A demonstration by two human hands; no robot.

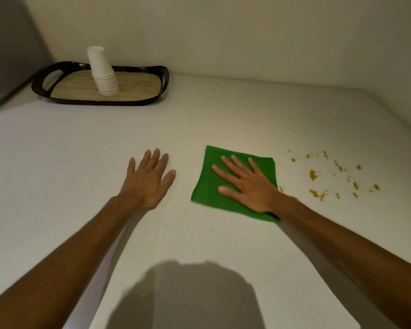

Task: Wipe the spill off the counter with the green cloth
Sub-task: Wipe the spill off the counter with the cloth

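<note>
A square green cloth (209, 186) lies flat on the white counter (199, 115). My right hand (249, 184) rests palm down on the cloth with fingers spread, pressing it. Orange-brown spill spots (313, 174) are scattered on the counter just right of the cloth, and one small spot touches the cloth's right edge. My left hand (147, 179) lies flat on the bare counter left of the cloth, fingers apart, holding nothing.
A black tray (157, 72) with a wooden floor stands at the back left by the wall, bearing a stack of white paper cups (102, 72). A grey appliance (7, 51) fills the far left corner. My shadow falls on the counter's near part.
</note>
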